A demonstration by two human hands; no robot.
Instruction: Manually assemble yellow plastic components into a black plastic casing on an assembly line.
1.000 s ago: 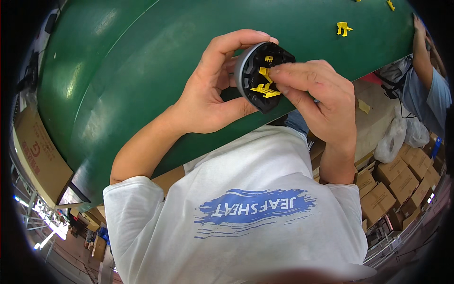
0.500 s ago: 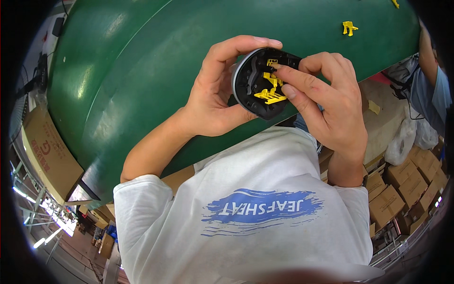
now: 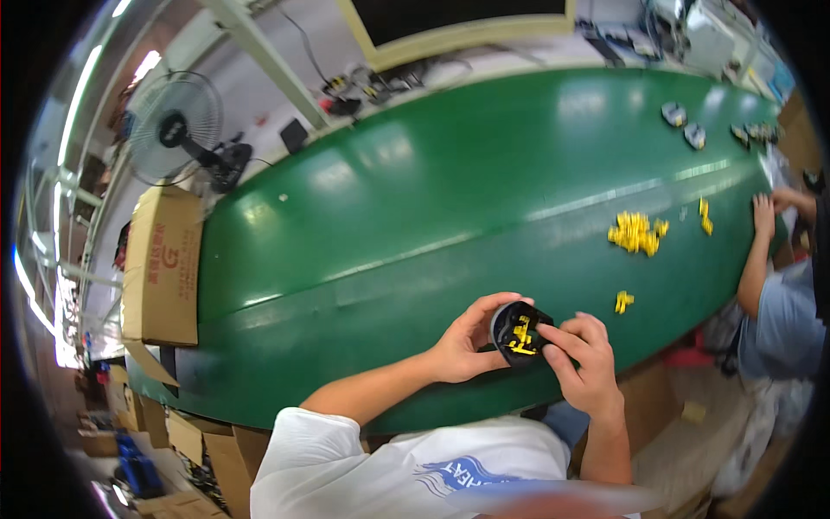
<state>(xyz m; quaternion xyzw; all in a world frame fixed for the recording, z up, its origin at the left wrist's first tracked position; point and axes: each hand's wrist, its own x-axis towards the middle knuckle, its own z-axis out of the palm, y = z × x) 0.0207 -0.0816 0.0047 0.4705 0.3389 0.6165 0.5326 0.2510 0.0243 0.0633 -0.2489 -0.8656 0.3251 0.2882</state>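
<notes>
My left hand grips a rounded black plastic housing with a greyish outer rim, its open inner side turned up. Inside it lie bright yellow plastic parts. My right hand is at the housing's right edge, index finger reaching over it and thumb bent below, the other fingers curled. Whatever is between those fingertips is too small to make out. On the green table beyond my right hand lies a loose yellow part, with a pile of similar yellow parts farther off.
A long green table stretches ahead. At its left end stand a cardboard box and a fan. Two rounded grey-black pieces lie at the far right. Another person's hand rests on the right edge.
The view has tilted up and widened, bringing in the fan, the yellow pile and the far table. My left hand still grips the housing; my right index fingertip has shifted toward its right edge.
</notes>
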